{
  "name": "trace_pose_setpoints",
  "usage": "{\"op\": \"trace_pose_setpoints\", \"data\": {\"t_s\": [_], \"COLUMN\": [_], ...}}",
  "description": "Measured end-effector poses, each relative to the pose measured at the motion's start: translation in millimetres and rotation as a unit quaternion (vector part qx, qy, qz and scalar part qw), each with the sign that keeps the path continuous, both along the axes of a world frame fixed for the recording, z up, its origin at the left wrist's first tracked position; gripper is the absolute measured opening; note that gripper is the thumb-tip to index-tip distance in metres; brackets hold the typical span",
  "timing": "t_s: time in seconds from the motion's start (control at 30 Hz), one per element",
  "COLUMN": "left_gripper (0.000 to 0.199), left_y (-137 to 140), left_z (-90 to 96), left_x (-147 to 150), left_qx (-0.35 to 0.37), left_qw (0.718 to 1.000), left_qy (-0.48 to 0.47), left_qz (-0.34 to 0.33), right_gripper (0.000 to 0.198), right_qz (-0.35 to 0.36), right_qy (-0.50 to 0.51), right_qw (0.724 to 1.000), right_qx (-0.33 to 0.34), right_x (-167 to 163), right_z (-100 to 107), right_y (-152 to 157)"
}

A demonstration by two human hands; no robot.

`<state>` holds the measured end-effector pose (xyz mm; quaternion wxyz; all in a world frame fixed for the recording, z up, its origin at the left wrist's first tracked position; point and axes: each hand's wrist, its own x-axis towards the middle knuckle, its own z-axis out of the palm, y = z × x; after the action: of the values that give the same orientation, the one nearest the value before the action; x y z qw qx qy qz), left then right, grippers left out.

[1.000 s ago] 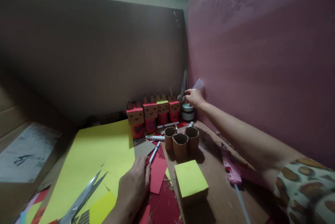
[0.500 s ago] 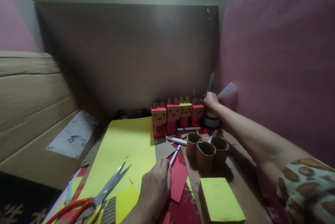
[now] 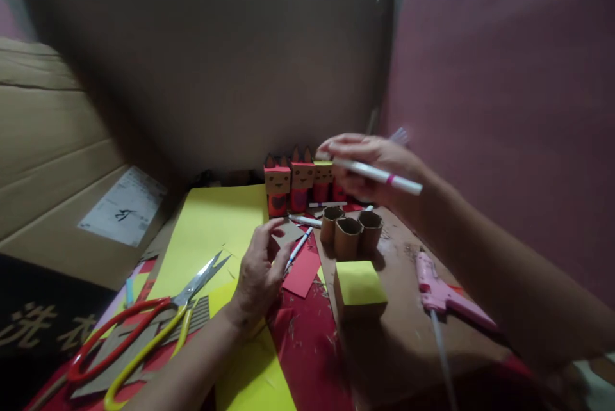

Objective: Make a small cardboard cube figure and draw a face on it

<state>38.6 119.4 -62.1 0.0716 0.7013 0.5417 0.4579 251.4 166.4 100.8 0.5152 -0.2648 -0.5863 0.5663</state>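
Observation:
A white marker with a pink band [image 3: 377, 174] is held in my right hand [image 3: 369, 158], raised over the back of the table with the fingers closed around it. It partly hides the row of small figures with cardboard heads and pointed ears [image 3: 302, 175]. My left hand [image 3: 262, 260] hovers low over the papers, fingers curved and apart, with nothing in it. Beside its fingertips lie a white marker with a blue band [image 3: 298, 248] and a red paper strip [image 3: 302, 273]. Three cardboard tubes [image 3: 348, 238] stand upright behind a small box with a yellow top [image 3: 360, 283].
Scissors with red and yellow handles [image 3: 192, 286] lie blades apart on the left, near a large yellow sheet [image 3: 211, 219]. A pink glue gun [image 3: 435, 286] rests at right. A big cardboard box [image 3: 52, 161] stands left; a pink wall [image 3: 504, 78] rises at right.
My right hand has come back leftward and nearer from the back right corner, now with the marker. My left hand has lifted and its fingers have spread. The view has tilted down.

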Motion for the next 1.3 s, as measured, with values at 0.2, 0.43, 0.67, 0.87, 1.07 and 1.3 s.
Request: {"op": "trace_pose_setpoints", "data": {"t_s": [0.2,0.43,0.67,0.87,1.07,1.3], "left_gripper": [0.054,0.016,0.031,0.033,0.049,0.037], "left_y": [-37,-45,-41,-56,-49,-19], "left_z": [33.5,36.5,33.4,33.4,33.5,28.1], "left_x": [13,18,22,32,18,-1], "left_qx": [-0.021,-0.063,-0.058,-0.141,-0.275,-0.267], "left_qw": [0.963,0.942,0.946,0.920,0.898,0.921], "left_qy": [-0.099,-0.046,0.001,-0.010,-0.071,0.075], "left_qz": [-0.248,-0.326,-0.320,-0.366,-0.335,-0.275], "right_gripper": [0.017,0.009,0.039,0.039,0.034,0.014], "right_qz": [0.284,0.267,0.126,0.058,-0.035,-0.216], "right_qy": [-0.011,0.089,0.090,0.046,0.132,-0.124], "right_qw": [0.922,0.875,0.969,0.973,0.985,0.958], "right_qx": [-0.264,-0.394,-0.194,-0.218,-0.103,0.143], "right_x": [-7,6,12,6,54,71], "right_z": [-64,-100,-114,-120,-71,-100], "right_y": [-61,-82,-113,-119,-133,-133]}}
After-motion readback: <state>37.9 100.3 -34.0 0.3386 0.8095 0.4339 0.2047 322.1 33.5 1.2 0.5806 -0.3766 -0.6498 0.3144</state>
